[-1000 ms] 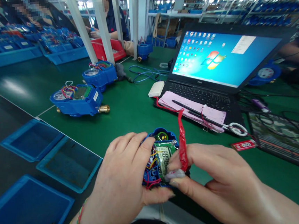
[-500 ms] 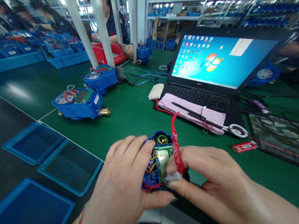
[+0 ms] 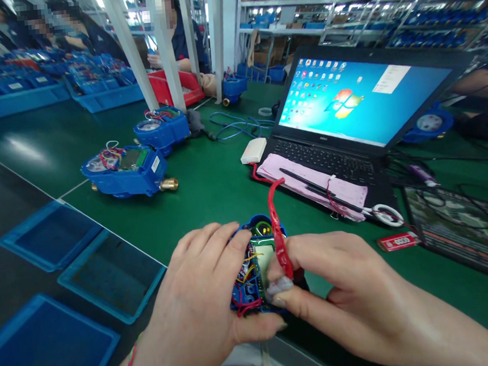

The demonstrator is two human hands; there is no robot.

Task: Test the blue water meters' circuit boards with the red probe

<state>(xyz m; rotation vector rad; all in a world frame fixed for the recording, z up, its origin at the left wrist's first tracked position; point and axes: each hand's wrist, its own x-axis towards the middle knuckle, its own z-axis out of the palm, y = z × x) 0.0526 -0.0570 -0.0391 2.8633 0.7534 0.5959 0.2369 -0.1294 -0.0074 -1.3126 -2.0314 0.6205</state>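
Note:
A small blue meter housing (image 3: 253, 285) with a green circuit board, an LCD and coloured wires sits at the near table edge. My left hand (image 3: 195, 312) wraps round its left side, thumb underneath. My right hand (image 3: 347, 293) pinches a red-taped probe (image 3: 280, 242) whose red cable runs back toward the laptop, and presses a grey tip (image 3: 279, 287) against the board. Both hands are closed on what they hold.
An open laptop (image 3: 349, 117) with pink paper and a pen on it stands at the right. Two blue water meters (image 3: 125, 170) lie on the green mat, several blue lids (image 3: 107, 275) at the left. A red tag (image 3: 396, 242) and scissors (image 3: 383, 214) lie nearby. Other people work at the back.
My right hand has shifted the red probe a little to the left across the board, covering more of the LCD. My left hand keeps its hold.

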